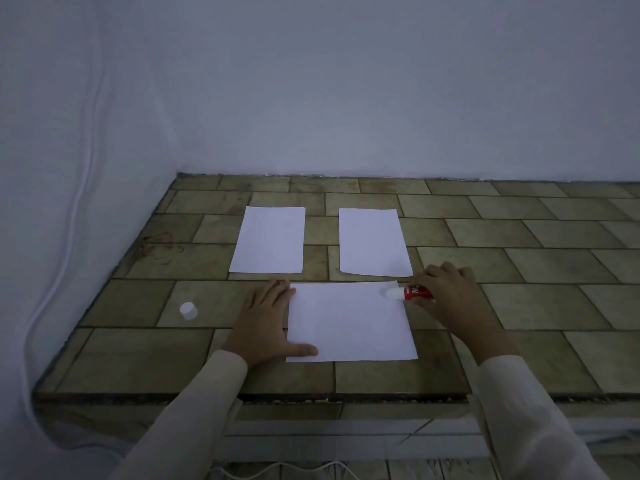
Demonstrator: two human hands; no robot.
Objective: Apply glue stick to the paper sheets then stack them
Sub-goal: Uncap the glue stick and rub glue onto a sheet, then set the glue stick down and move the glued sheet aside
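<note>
Three white paper sheets lie on a tiled counter (519, 271). The near sheet (349, 323) lies sideways in front of me. My left hand (266, 323) rests flat on its left edge, thumb on the near left corner. My right hand (446, 296) holds a red glue stick (408, 293) lying nearly flat, its white tip touching the near sheet's far right corner. Two more sheets lie farther back: a left sheet (268, 240) and a right sheet (374, 242), side by side and apart.
The glue stick's white cap (188, 310) stands on the counter left of my left hand. White walls close the counter at the left and back. A white cable (74, 216) runs down the left wall. The counter's front edge (346, 398) is near my forearms.
</note>
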